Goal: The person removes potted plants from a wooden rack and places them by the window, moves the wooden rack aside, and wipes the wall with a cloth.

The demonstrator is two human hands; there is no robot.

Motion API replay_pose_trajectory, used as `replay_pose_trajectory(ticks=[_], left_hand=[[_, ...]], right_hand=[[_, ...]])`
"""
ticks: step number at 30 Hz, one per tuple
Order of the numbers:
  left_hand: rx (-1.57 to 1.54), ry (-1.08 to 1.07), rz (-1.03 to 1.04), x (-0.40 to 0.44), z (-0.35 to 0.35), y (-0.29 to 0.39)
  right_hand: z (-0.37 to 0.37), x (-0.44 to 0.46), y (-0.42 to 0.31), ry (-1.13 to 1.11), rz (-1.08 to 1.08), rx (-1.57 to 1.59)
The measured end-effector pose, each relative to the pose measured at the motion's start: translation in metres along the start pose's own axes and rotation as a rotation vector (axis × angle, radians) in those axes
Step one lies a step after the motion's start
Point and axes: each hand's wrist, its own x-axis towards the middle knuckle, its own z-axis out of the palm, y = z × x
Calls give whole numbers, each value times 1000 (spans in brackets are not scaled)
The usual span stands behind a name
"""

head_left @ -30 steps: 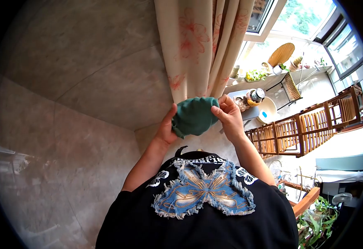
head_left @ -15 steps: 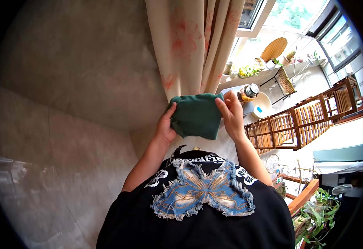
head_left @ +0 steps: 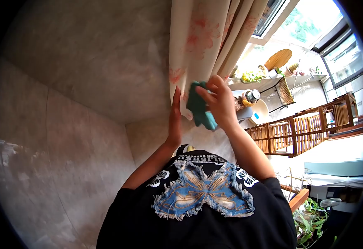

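A folded green cloth (head_left: 197, 104) hangs from my right hand (head_left: 221, 101), pinched at its upper edge between thumb and fingers. The cloth is turned partly edge-on, its lower corner loose. My left hand (head_left: 175, 118) is apart from it on the left, seen from the side with fingers stretched straight and holding nothing. Behind both hands a cream curtain (head_left: 198, 37) with red flower prints hangs down.
A grey tiled wall (head_left: 86, 62) rises on the left. To the right stand a jar with a dark lid (head_left: 252, 96), a white bucket (head_left: 262, 110), a wooden slatted rack (head_left: 305, 128) and a woven-seat chair (head_left: 285, 90). Potted plants (head_left: 254, 75) line the window ledge.
My left hand has let go of the cloth and straightened. My right hand keeps hold of it, and the cloth has swung from facing me flat to partly edge-on. The view has shifted slightly.
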Motion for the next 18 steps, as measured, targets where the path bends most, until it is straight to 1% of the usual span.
replay_pose_trajectory(ticks=[1,2,3,4,6,7,8,9,10,11,12,13,14,15,16,17,18], left_hand=[[-130,7,4,-3,-1,2],[-123,20,3,-2,-5,7],[-340,67,-81,5,-10,14],[-559,117,-164,10,-15,21],[-776,171,-211,14,-24,41],[-746,77,-212,13,-28,51],[-712,-13,-219,8,-31,57],[-590,66,-210,-1,-30,57],[-581,71,-196,-3,-44,43],[-747,10,-176,-2,-67,18],[-908,-66,-148,6,-80,10],[-884,95,-168,16,-74,23],[-1090,-118,-127,15,-80,27],[-666,61,-62,14,-91,16],[-451,139,0,22,-106,27],[-230,229,42,31,-121,38],[-99,-208,-67,39,-161,83]], right_hand=[[17,-2,-4,-76,-80,64],[35,-3,-10,-153,-166,130],[51,-10,-26,-333,-222,297],[59,-11,-35,-415,-312,197],[51,-11,-49,-468,-482,0],[48,-9,-50,-491,-502,1],[43,-9,-48,-465,-726,-360],[39,-12,-43,-413,-942,-722],[37,-17,-33,-417,-957,-713],[36,-23,-20,-554,-924,-688],[33,-26,-12,-684,-901,-667],[27,-27,-10,-759,-867,-573],[21,-25,-9,-837,-839,-482],[15,-21,-9,-789,-778,-385],[8,-19,-10,-744,-708,-283],[2,-17,-14,-653,-658,-304],[-4,-12,-17,-556,-652,-253]])
